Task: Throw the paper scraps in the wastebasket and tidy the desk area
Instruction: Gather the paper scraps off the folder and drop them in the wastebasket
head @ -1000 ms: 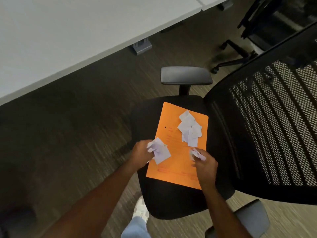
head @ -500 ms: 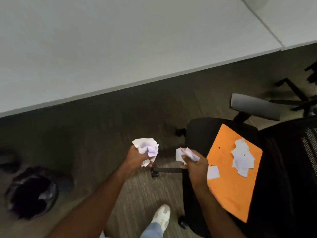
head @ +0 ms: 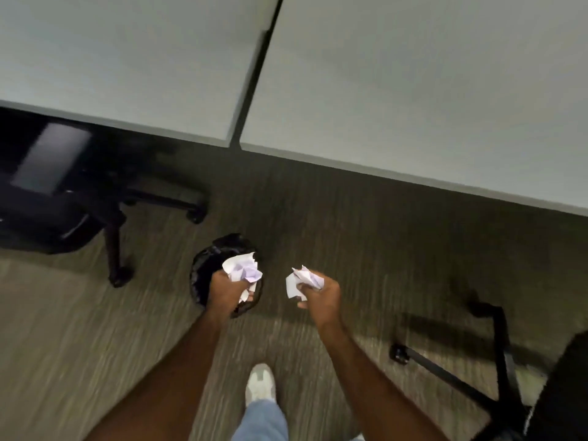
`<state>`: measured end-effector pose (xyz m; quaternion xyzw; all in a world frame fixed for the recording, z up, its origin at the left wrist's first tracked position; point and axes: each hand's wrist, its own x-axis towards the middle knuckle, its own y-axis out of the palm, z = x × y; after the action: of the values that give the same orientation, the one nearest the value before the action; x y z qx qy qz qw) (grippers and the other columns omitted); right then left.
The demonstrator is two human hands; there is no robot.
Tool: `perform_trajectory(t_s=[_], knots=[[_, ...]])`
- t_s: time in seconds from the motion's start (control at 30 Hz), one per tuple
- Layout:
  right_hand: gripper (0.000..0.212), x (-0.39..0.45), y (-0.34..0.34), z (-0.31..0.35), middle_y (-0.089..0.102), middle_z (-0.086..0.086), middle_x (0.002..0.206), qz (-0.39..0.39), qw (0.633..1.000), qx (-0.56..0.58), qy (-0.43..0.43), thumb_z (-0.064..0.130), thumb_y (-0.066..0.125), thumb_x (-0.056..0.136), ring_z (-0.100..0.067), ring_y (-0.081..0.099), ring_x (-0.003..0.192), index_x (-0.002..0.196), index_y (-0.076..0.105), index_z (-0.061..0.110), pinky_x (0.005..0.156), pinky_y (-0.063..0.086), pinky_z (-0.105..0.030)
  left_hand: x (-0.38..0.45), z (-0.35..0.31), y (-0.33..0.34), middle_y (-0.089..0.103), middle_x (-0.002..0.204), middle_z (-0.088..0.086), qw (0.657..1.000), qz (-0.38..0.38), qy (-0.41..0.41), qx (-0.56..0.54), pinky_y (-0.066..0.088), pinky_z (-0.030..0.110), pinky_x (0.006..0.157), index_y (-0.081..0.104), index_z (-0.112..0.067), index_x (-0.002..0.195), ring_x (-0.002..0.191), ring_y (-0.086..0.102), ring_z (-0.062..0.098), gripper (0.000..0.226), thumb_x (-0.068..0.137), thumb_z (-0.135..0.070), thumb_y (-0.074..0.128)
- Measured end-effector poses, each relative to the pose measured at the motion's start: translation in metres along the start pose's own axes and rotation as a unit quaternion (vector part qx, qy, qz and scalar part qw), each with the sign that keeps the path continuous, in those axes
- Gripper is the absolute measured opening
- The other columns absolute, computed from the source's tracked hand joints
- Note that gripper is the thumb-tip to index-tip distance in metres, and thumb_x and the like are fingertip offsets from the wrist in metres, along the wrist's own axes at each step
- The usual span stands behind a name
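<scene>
My left hand (head: 226,291) grips a crumpled bunch of white paper scraps (head: 242,268) directly over the small black-lined wastebasket (head: 210,265) on the carpet. To its right, beside the basket and not over it, my right hand (head: 319,293) is closed on a smaller bunch of paper scraps (head: 300,279). Much of the basket's opening is hidden by my left hand and its paper.
Two white desktops (head: 413,90) meet at a seam along the top. A black office chair (head: 57,198) stands at the left with its wheeled base near the basket. Another chair's base (head: 496,370) is at the lower right. My shoe (head: 260,385) is on the carpet below.
I turned left, away from the chair with the orange folder, which has left the view. The wastebasket moved from the far left to the centre, and my left hand now hangs over it.
</scene>
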<state>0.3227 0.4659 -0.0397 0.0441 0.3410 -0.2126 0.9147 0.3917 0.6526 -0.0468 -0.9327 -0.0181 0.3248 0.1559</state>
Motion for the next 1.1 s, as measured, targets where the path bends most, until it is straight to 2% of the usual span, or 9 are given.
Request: perform_trajectory(t_s=[0.1,0.2,0.33,0.43,0.57,0.67,0.83,0.93,1.1], knots=[[0.037,0.031,0.083,-0.013,0.072,0.000,0.078,0.040,0.998,-0.009,0.037,-0.012,0.065,0.083,-0.007,0.065,0.054,0.104,0.071,0.018,0.045,0.056,-0.025,0.053,0.031,-0.048,0.064,0.076,0.021,0.998,-0.020,-0.054,0.001,0.050,0.043,0.062,0.068,0.015,0.094,0.069,0.058,0.025,0.026,0.076,0.003,0.081],[0.030,0.060,0.139,-0.034,0.069,-0.002,0.073,0.057,0.995,-0.050,0.065,-0.010,0.062,0.083,-0.013,0.063,0.055,0.104,0.073,0.009,0.044,0.053,-0.024,0.092,0.065,-0.076,0.063,0.075,0.021,0.997,-0.017,-0.063,0.030,0.055,0.058,0.072,0.067,0.016,0.086,0.073,0.059,0.027,0.019,0.081,0.000,0.077],[0.026,0.094,0.183,-0.073,0.070,-0.017,0.085,0.055,0.989,-0.126,0.059,-0.008,0.062,0.082,-0.027,0.065,0.073,0.106,0.072,-0.003,0.061,0.057,-0.038,0.130,0.099,-0.092,0.060,0.064,0.015,0.997,-0.015,-0.054,0.061,0.045,0.042,0.062,0.062,0.000,0.067,0.068,0.061,0.029,0.027,0.070,-0.025,0.075],[0.031,0.112,0.192,-0.102,0.073,-0.022,0.099,0.050,0.984,-0.162,0.053,-0.008,0.060,0.082,-0.031,0.069,0.087,0.110,0.071,-0.001,0.080,0.058,-0.050,0.150,0.123,-0.089,0.070,0.074,0.022,0.991,-0.018,-0.051,0.124,0.047,0.036,0.065,0.068,-0.001,0.075,0.077,0.071,0.039,0.017,0.080,-0.015,0.077],[0.032,0.128,0.195,-0.129,0.072,-0.018,0.100,0.104,0.975,-0.192,0.045,-0.007,0.066,0.083,-0.029,0.066,0.089,0.113,0.069,0.001,0.080,0.056,-0.049,0.161,0.144,-0.084,0.073,0.102,0.021,0.978,0.001,-0.058,0.202,0.050,0.036,0.075,0.072,0.001,0.104,0.095,0.069,0.034,0.032,0.076,-0.011,0.082],[0.047,0.133,0.196,-0.137,0.064,-0.009,0.111,0.141,0.968,-0.194,0.073,0.000,0.072,0.086,-0.027,0.062,0.100,0.130,0.060,0.006,0.086,0.055,-0.051,0.162,0.150,-0.080,0.074,0.096,0.019,0.969,0.022,-0.053,0.242,0.053,0.040,0.078,0.074,-0.004,0.101,0.093,0.070,0.035,0.035,0.070,-0.015,0.087],[0.051,0.130,0.186,-0.135,0.057,-0.007,0.133,0.184,0.959,-0.184,0.110,0.005,0.060,0.096,-0.029,0.055,0.125,0.145,0.048,0.014,0.093,0.049,-0.041,0.154,0.137,-0.074,0.072,0.119,0.008,0.948,0.056,-0.059,0.308,0.052,0.038,0.095,0.070,-0.019,0.122,0.113,0.065,0.030,0.048,0.083,-0.046,0.075],[0.045,0.114,0.164,-0.125,0.055,-0.009,0.141,0.192,0.963,-0.172,0.084,0.003,0.060,0.096,-0.018,0.054,0.120,0.140,0.052,0.010,0.094,0.045,-0.032,0.147,0.127,-0.074,0.064,0.133,0.014,0.931,0.085,-0.040,0.353,0.047,0.040,0.103,0.062,-0.014,0.134,0.124,0.058,0.033,0.047,0.090,-0.028,0.068],[0.038,0.070,0.089,-0.102,0.063,-0.003,0.126,0.172,0.964,-0.198,-0.032,-0.001,0.062,0.092,-0.020,0.059,0.123,0.128,0.062,0.012,0.108,0.046,-0.037,0.109,0.086,-0.046,0.070,0.114,0.019,0.921,0.109,0.021,0.373,0.050,0.043,0.096,0.071,-0.004,0.110,0.114,0.063,0.036,0.025,0.090,-0.019,0.070]])
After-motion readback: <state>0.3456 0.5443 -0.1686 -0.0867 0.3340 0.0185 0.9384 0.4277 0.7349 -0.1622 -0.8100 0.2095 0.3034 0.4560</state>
